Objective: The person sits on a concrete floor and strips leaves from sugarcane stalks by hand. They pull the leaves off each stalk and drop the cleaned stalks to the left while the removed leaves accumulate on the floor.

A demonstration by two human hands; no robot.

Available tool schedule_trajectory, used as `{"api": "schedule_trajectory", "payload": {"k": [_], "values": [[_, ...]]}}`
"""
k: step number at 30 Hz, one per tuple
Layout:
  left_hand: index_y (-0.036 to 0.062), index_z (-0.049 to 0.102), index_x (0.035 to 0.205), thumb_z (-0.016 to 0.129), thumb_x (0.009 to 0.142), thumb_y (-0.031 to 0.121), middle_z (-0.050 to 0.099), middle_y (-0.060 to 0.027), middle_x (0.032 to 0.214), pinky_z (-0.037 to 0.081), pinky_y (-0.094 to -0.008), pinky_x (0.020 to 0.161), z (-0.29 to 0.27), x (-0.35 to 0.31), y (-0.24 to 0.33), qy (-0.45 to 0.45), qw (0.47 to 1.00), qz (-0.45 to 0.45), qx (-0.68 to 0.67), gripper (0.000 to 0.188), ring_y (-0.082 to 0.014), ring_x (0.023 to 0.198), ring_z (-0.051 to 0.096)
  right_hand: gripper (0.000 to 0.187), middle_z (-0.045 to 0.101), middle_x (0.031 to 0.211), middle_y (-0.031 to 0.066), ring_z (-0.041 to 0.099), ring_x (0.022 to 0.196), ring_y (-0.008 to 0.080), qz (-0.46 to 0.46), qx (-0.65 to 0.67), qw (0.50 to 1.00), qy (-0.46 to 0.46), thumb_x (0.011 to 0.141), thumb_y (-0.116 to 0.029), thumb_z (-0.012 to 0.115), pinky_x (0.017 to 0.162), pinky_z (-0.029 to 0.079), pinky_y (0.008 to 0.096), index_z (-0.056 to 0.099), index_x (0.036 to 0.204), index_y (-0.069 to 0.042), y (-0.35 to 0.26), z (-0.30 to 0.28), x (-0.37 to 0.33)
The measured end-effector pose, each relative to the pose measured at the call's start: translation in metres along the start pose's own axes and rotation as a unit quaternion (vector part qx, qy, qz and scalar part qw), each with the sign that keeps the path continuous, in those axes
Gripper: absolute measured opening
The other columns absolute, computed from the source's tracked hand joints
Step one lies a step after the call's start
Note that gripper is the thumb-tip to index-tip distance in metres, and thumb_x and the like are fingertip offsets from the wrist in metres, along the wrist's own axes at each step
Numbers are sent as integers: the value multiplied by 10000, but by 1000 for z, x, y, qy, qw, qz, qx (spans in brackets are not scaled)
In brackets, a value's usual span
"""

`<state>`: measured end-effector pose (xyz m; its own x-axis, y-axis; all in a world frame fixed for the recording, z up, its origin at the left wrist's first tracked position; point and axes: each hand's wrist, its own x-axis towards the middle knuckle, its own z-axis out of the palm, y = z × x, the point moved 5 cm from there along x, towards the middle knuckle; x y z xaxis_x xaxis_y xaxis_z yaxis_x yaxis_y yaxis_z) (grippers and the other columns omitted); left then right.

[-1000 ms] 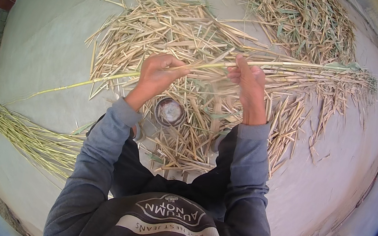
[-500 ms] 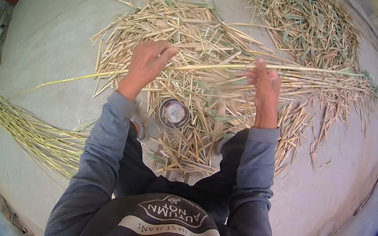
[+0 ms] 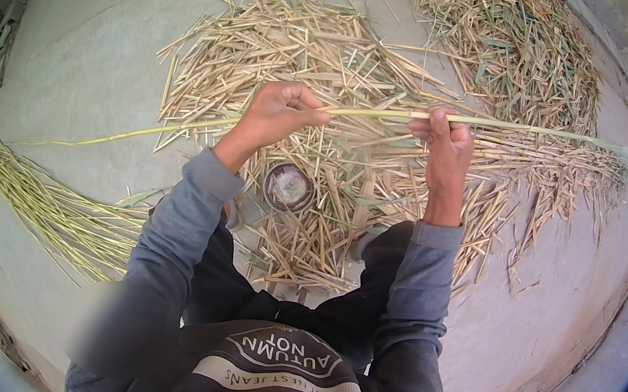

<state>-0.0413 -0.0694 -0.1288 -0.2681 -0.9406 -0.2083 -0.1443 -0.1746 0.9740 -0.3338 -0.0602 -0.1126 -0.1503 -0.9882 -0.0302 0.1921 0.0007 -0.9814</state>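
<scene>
A long yellow-green reed stalk (image 3: 380,114) stretches across in front of me, its thin end trailing down to the left and its leafy end out to the far right. My left hand (image 3: 277,115) is closed, thumb and fingers pinching the stalk left of the middle. Farther along it, my right hand (image 3: 446,141) grips the same stalk between thumb and curled fingers. Dry peeled husks (image 3: 273,38) lie in a broad heap beneath both hands. Below the stalk, between my feet, a small round dark-rimmed container (image 3: 289,188) sits among the husks.
A bundle of bare green stalks (image 3: 53,208) lies on the concrete floor (image 3: 81,61) at the left. Unpeeled-looking stalks (image 3: 535,149) are spread at the right. Another heap of husks and leaves (image 3: 518,48) lies at the far right.
My left hand has shifted right and slightly down, and its fingers now pinch the stalk. The right hand has moved a little right and down, and the stalk's leafy end reaches farther right.
</scene>
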Motion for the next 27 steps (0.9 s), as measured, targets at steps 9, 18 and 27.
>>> {"api": "schedule_trajectory", "payload": {"k": [9, 18, 27], "values": [[53, 717, 847, 769, 918, 230, 740, -112, 812, 523, -315, 673, -60, 6, 17, 222, 972, 71, 18, 198, -192, 741, 693, 307, 731, 1118, 171, 729, 998, 222, -9, 34, 998, -61, 1019, -268, 667, 864, 580, 311, 633, 1163, 1, -6, -3, -8], [38, 757, 987, 741, 957, 287, 710, -18, 800, 488, -305, 666, -23, 7, 9, -49, 978, 92, 181, 251, -117, 719, 621, 275, 700, 1231, 168, 674, 1111, 202, 20, -1, 999, -31, 1001, -259, 689, 877, 556, 299, 677, 1118, -10, -7, -4, -9], [33, 747, 917, 789, 918, 259, 761, -51, 835, 516, -255, 703, -19, 9, -7, -8, 997, -43, -66, 230, -84, 741, 665, 266, 670, 1291, 181, 663, 1145, 207, 12, 84, 989, -121, 1001, -187, 682, 870, 568, 296, 652, 1199, -12, -11, -6, -15]]}}
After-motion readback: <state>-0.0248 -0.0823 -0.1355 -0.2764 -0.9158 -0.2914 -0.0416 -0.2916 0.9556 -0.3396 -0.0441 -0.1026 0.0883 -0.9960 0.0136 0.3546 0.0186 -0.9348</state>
